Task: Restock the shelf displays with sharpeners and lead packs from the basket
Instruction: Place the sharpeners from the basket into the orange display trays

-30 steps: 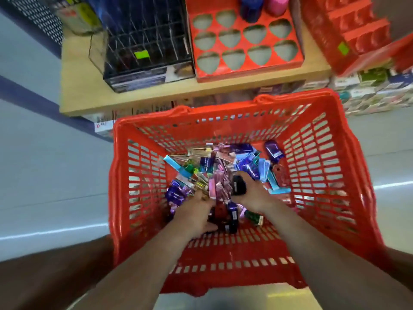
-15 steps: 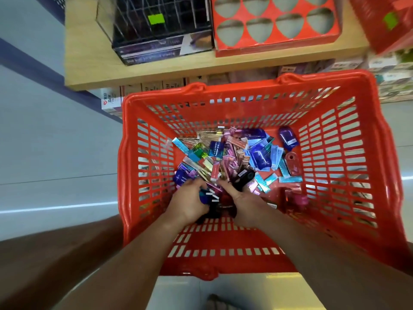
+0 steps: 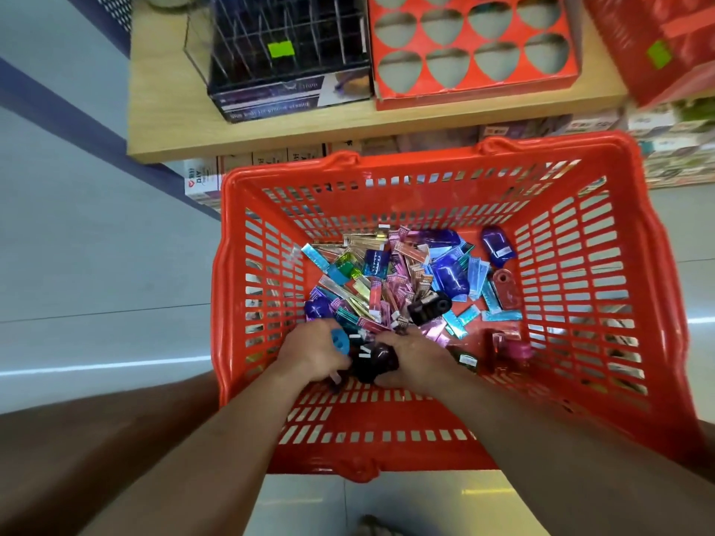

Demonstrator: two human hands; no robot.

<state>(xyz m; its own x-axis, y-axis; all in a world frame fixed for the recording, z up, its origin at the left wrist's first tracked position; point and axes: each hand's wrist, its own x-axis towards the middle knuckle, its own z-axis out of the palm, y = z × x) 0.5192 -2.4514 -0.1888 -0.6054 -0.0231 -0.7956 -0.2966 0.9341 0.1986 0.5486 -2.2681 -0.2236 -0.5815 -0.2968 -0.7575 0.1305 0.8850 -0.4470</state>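
Red basket (image 3: 425, 159) holds heaped lead packs (image 3: 376, 303), sharpeners (image 3: 450, 277).

Reaching forward and down with both bare forearms, wrists converging. Clutching a blue piece (image 3: 340, 339) in the left hand (image 3: 313, 353), knuckles up; clasping a dark sharpener (image 3: 381, 355) in the right hand (image 3: 416, 357), fingers curled.

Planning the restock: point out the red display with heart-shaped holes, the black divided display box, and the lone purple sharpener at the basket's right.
red display (image 3: 476, 90): head view, front rim.
black display box (image 3: 271, 98): head view, printed front panel.
purple sharpener (image 3: 498, 245): head view, top face.
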